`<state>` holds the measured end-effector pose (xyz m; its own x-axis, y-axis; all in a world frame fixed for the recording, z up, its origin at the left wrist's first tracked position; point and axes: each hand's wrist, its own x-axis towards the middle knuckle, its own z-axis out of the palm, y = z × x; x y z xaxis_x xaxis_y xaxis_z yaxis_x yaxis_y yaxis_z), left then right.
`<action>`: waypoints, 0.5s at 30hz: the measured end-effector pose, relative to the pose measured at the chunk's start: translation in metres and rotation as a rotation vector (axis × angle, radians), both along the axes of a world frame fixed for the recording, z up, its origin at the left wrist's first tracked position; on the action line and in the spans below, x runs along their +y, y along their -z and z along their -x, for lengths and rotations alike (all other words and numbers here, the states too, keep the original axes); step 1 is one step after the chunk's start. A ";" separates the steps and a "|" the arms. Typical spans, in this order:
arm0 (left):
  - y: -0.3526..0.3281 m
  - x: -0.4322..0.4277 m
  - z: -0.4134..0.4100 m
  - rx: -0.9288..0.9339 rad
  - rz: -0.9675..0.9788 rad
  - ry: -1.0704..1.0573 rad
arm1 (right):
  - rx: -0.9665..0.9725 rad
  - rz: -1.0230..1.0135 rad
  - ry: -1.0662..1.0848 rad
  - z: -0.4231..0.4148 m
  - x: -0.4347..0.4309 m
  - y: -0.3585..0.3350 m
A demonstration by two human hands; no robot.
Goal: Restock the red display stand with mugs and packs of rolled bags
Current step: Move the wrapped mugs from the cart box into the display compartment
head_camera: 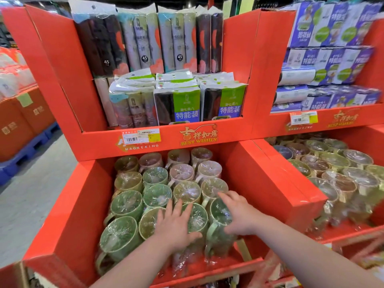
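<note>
Evidently both hands are down in the lower bin of the red display stand (239,129), at the lower centre of the frame. Film-wrapped mugs (155,177) stand there mouth-up in close rows, touching their neighbours. The left hand (176,222) lies with fingers spread over the filmed mouth of a green mug (197,217) in the front rows. The right hand (241,215), fingers likewise straight and fanned, rests across the darker green mug (218,209) just beside it. Neither pinches anything. Packs of rolled bags (176,104) fill the shelves above, at upper centre.

The mugs look rigid and fairly weighty. Whether they are ceramic or plastic I cannot tell, so they are best treated as breakable if knocked together. The clear film over them looks slick and loose, so a flat palm on top probably gives little purchase. A surer hold is likely the handle (209,232), or around the body below the rim. The bag packs look light and squashy, best taken by their sides.
</note>
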<state>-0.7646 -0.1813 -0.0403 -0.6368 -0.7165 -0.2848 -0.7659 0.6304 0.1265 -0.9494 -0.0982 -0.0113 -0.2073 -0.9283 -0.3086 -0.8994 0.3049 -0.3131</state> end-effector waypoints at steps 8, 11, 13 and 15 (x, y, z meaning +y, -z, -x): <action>0.009 -0.004 -0.001 -0.037 0.005 0.002 | 0.044 -0.011 -0.113 0.005 -0.009 0.023; 0.011 -0.003 0.001 -0.030 0.004 0.000 | 0.095 -0.053 -0.133 0.004 -0.012 0.024; 0.012 -0.003 0.002 -0.041 0.002 0.004 | 0.128 -0.073 -0.147 0.002 -0.014 0.025; 0.013 -0.004 0.003 -0.055 0.000 0.006 | 0.149 -0.085 -0.152 0.001 -0.015 0.027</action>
<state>-0.7675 -0.1854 -0.0529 -0.6245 -0.7126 -0.3198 -0.7678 0.6351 0.0843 -0.9504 -0.1135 -0.0383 -0.1166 -0.9242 -0.3637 -0.9713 0.1825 -0.1524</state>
